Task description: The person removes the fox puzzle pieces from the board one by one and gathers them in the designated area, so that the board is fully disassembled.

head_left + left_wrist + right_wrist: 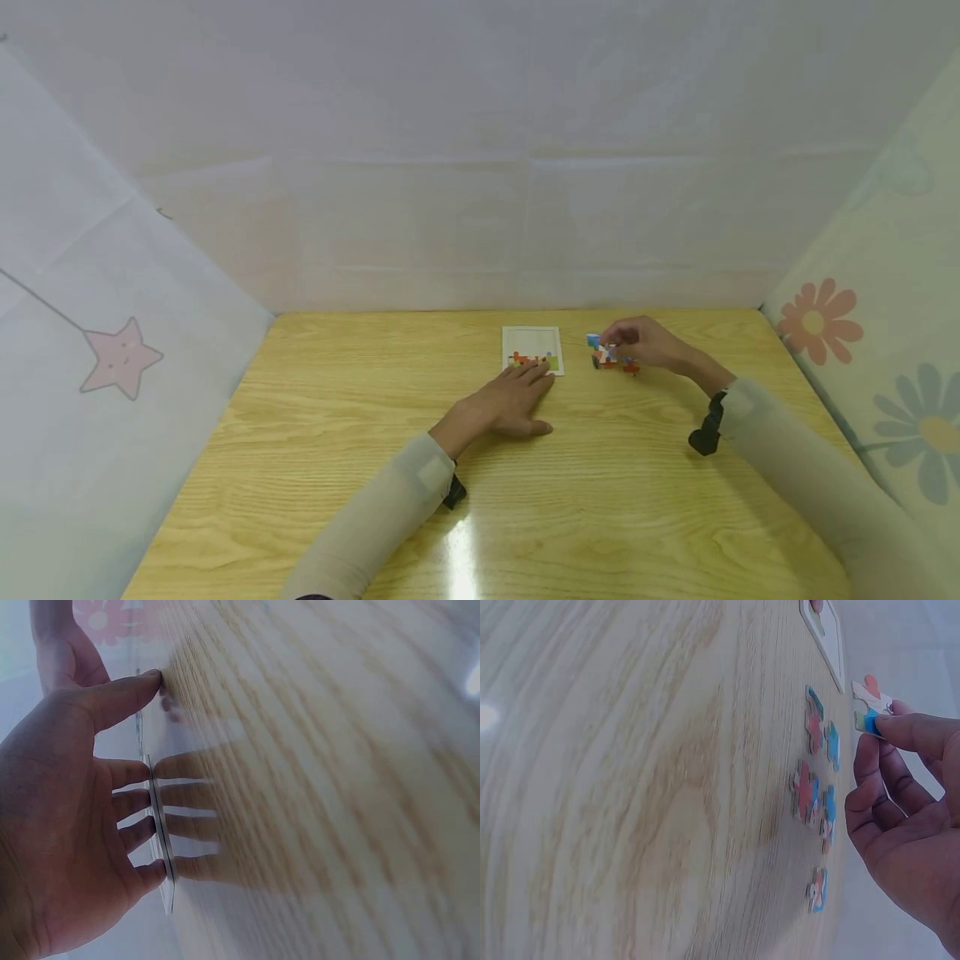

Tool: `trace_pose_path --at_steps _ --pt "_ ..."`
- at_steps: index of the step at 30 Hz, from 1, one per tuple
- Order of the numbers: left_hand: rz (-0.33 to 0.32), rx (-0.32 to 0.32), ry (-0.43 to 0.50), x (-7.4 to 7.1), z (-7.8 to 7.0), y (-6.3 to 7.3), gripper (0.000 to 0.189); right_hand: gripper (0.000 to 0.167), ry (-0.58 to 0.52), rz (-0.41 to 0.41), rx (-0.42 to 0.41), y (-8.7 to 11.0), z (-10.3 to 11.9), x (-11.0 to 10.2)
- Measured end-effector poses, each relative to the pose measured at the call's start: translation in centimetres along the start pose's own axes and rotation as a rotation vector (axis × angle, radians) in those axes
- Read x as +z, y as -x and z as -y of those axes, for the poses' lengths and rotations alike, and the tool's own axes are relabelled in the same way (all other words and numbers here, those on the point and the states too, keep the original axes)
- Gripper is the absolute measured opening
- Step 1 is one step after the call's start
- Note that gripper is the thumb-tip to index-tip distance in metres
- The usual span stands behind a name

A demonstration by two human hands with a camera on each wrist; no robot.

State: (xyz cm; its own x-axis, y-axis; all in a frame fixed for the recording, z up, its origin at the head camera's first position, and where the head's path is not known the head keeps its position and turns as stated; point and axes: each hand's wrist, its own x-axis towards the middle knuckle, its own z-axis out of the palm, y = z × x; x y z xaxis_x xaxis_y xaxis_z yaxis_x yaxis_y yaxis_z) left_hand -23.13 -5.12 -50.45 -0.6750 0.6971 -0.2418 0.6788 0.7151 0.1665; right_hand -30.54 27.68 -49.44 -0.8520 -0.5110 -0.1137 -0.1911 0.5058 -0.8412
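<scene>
A small white-framed puzzle tray (531, 337) lies flat on the table, with colourful pieces along its near side. My left hand (508, 405) rests on that near edge, fingers spread and straight, thumb out to the side. It covers part of the pieces there. In the left wrist view the fingertips (155, 871) are right at the tray's edge. To the right of the tray, my right hand (647, 342) pinches a jigsaw piece (868, 705) between thumb and fingers, above the table. Several loose jigsaw pieces (804, 792) lie beneath and beside this hand.
The wood-grain table (337, 417) ends at a pale cloth backdrop (450, 208). Side cloths stand at left and right, printed with a pink star (122, 358) and flowers (821, 321). Each wrist wears a black strap (708, 425).
</scene>
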Motion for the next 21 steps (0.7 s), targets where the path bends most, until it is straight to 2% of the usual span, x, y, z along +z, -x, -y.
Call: trace_pose_path --at_steps 12,21 --pt "0.0 0.0 0.012 0.2 0.1 0.0 0.088 0.023 -0.014 -0.007 -0.011 2.3 -1.3 -1.6" --pt "0.006 -0.002 0.004 0.1 0.1 0.0 0.088 0.024 0.03 -0.024 0.039 3.7 -2.4 -2.9"
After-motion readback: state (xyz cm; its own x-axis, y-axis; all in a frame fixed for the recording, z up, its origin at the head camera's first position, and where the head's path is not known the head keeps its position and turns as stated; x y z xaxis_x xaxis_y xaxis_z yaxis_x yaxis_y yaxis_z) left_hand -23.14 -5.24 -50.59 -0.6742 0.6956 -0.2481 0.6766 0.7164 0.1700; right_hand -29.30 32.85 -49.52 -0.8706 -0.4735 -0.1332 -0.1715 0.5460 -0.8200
